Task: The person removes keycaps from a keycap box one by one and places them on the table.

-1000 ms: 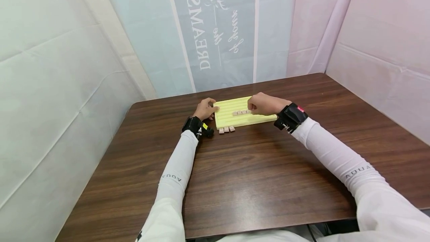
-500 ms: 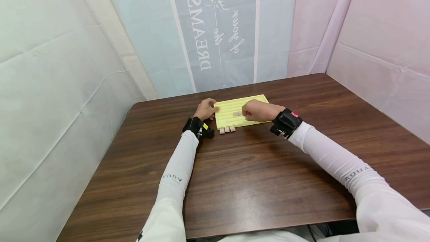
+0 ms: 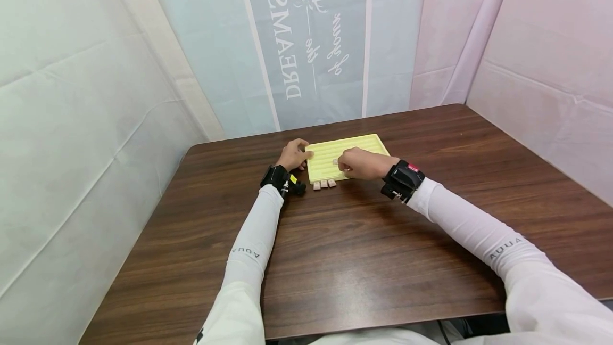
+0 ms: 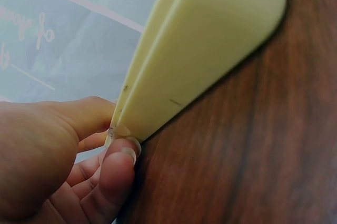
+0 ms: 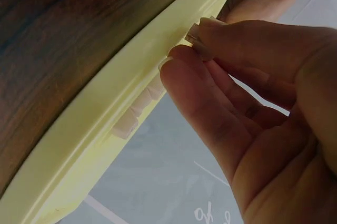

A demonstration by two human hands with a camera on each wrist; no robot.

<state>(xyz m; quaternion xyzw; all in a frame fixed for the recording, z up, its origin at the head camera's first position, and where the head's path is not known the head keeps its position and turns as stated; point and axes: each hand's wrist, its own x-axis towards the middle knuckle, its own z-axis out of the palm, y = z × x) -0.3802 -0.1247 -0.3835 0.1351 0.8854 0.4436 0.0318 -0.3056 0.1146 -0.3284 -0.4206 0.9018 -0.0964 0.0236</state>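
Observation:
A pale yellow tray (image 3: 318, 165) with long parallel grooves lies on the table. My left hand (image 3: 291, 156) grips its left end; the left wrist view shows my thumb and fingers (image 4: 117, 174) at the tray's corner. My right hand (image 3: 362, 163) is over the middle of the tray. In the right wrist view its thumb and forefinger pinch a small beige keycap (image 5: 192, 34). More keycaps (image 5: 126, 123) stand in a row on the tray beside those fingers. In the head view one keycap (image 3: 335, 162) shows left of my right hand, which hides the others.
Several loose keycaps, three visible (image 3: 324, 184), sit along the tray's front edge at the left. The brown wooden table (image 3: 345, 249) extends around the tray. Behind it hangs a printed curtain (image 3: 321, 84), with white cloth walls (image 3: 96, 121) at the sides.
My right hand has moved left and slightly toward me over the tray, covering more of the keycap row and uncovering the tray's right end. My left hand has stayed put.

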